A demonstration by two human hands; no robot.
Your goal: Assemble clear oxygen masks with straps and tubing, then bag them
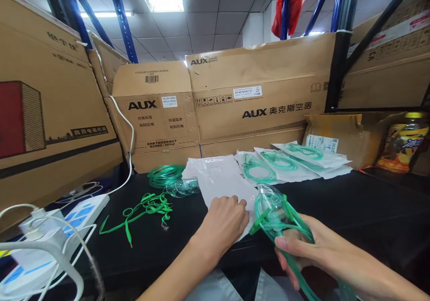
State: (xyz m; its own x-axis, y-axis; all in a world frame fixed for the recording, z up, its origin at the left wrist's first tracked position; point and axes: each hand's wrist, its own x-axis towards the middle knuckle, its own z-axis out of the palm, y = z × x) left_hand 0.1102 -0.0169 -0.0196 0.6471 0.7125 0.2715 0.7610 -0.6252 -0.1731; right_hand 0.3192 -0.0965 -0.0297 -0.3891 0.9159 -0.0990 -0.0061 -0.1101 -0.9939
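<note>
My right hand [302,247] is closed around a clear oxygen mask [268,194] bundled with coiled green tubing [302,224]. A green strap sticks out on the bundle's left side, and loose tubing hangs below my palm. My left hand [226,218] lies knuckles up on the lower part of a flat white pouch [217,173], its fingers curled at the pouch's edge; the fingertips are hidden. Left of the pouch are a coil of green tubing [164,175], stacked clear mask shells [184,187] and a tangle of green elastic straps [151,206].
Several pouches [285,160] with green tubing inside lie along the back of the black table [356,202]. Large cardboard boxes [262,95] wall the back. A power strip [80,216] with white cables is at left. A bottle [403,144] stands at far right.
</note>
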